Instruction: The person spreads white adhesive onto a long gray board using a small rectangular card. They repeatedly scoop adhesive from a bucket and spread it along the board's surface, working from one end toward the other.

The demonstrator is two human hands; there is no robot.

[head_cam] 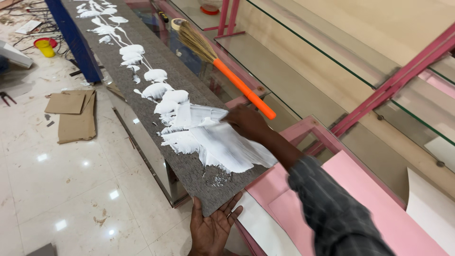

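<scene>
Nearest, left hand (212,228), fingers spread flat, palm up under the near end of a long grey board (189,173). Just beyond, right hand (245,122) closed on a spreading tool too blurred to make out, pressed into white paste (215,142) smeared across the board. Further along, blobs of paste trailing up the board's middle. Beside it, a broom (222,66) with an orange handle, lying on pink glass shelving (388,85). Left, on the tiled floor, cardboard pieces (76,114); far off, a yellow cup (46,48).
</scene>
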